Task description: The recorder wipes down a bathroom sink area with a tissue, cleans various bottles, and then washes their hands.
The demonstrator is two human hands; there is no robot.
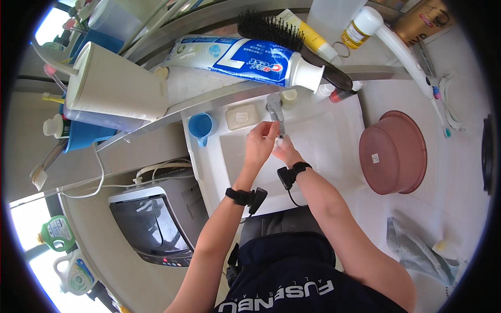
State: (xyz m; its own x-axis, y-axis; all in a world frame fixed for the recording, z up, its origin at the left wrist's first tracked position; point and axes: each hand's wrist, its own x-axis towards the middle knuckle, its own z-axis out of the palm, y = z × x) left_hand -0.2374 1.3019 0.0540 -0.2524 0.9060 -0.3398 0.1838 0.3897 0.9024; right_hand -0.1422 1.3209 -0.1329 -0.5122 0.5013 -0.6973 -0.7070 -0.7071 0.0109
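Both my hands are at the grey tap (273, 106) over the white washbasin (326, 143). My left hand (259, 143) is beside the spout, its fingers bent and drawn together near the spout's end. Whatever they may hold is too small to make out. Just below the spout is my right hand (287, 152), palm side partly showing; its fingertips are hidden by the spout and the left hand. On the basin's back ledge, left of the tap, sit a soap dish (242, 117) and a blue cup (202, 127). Each wrist wears a black strap with a small box.
A shelf above the basin holds a toothpaste tube (237, 58), a black hairbrush (271, 30) and a white container (112, 81). A reddish plastic tub (389, 154) is to the right. On the left stands a washing machine (154, 221), with detergent bottles (57, 233) beyond it.
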